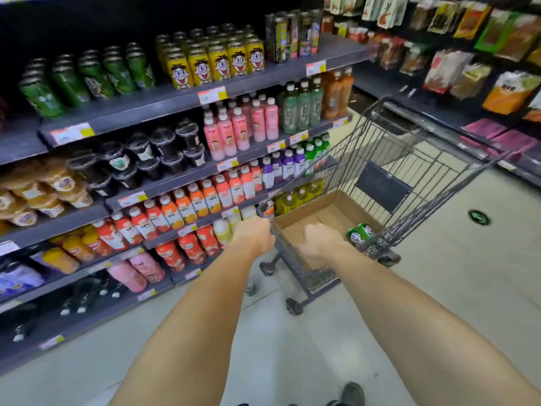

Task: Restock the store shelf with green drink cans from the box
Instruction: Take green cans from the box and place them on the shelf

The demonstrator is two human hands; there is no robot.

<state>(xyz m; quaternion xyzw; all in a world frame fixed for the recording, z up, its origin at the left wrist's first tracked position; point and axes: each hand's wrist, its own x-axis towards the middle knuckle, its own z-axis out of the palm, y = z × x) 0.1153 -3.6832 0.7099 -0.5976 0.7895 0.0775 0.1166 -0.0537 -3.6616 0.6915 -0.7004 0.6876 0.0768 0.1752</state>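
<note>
Left hand (pixel 254 236) is gripping the cart (pixel 395 183) rim, right hand (pixel 317 241) is blurry, can't tell its grip. Last green cans (pixel 359 234) are sitting in the box (pixel 328 210) corner; I'd steady the cart, then reach deep.

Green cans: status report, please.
Left hand grips the cart handle. Right hand blurred over the box. Two green cans left inside. Nothing blocking.

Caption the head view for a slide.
Left hand on cart, right hand over box holding green cans.
</note>
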